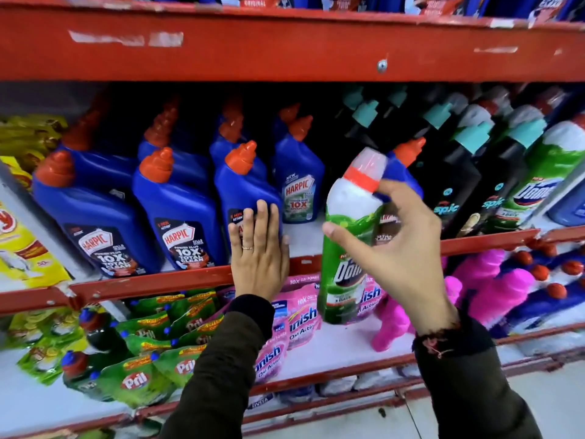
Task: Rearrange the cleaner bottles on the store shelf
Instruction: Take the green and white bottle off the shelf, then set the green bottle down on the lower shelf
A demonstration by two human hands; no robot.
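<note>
My right hand [402, 248] grips a green Domex bottle [345, 245] with a white neck and a red band, held in the air in front of the middle shelf. My left hand [258, 253] lies flat, fingers together, against the front of a blue Harpic bottle [243, 188] with a red cap. More blue Harpic bottles [171, 201] stand in rows to its left. A smaller Harpic bottle [299, 182] stands further back, with bare white shelf in front of it. Behind the green bottle another blue bottle [402, 169] is partly hidden.
Black Spic bottles [459, 179] with teal caps and green Domex bottles [544, 175] fill the right of the shelf. A red shelf beam [285, 45] runs overhead. Below are green Pril pouches [139, 375], pink Vanish pouches [300, 315] and pink bottles [493, 289]. Yellow packs [22, 236] sit left.
</note>
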